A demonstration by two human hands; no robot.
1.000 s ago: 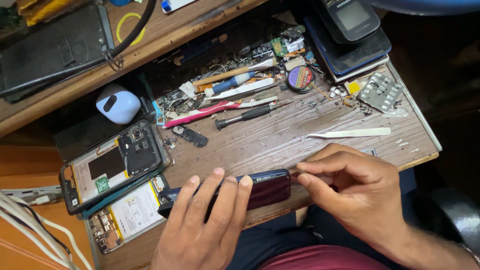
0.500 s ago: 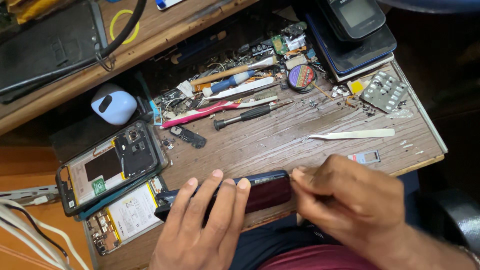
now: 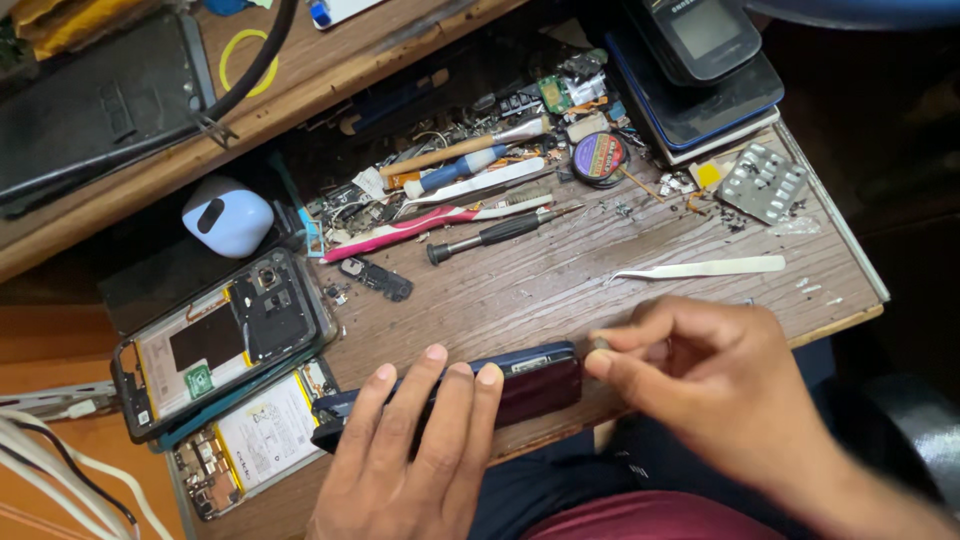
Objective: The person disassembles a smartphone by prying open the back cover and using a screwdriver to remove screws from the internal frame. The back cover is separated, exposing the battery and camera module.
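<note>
My left hand lies over a dark blue and maroon phone at the front edge of the wooden bench, its fingers pressing the phone's top side. My right hand is at the phone's right end, thumb and forefinger pinched close together beside its corner; whether something small is between them I cannot tell. White tweezers lie just beyond my right hand.
Two opened phones lie at the left. Further back are a black screwdriver, a pink toothbrush, a brush, a solder reel, a pill blister, a white earbud case and stacked phones.
My right hand has drawn back slightly from the phone's right end and closed into a pinch. My left hand has stayed on the phone.
</note>
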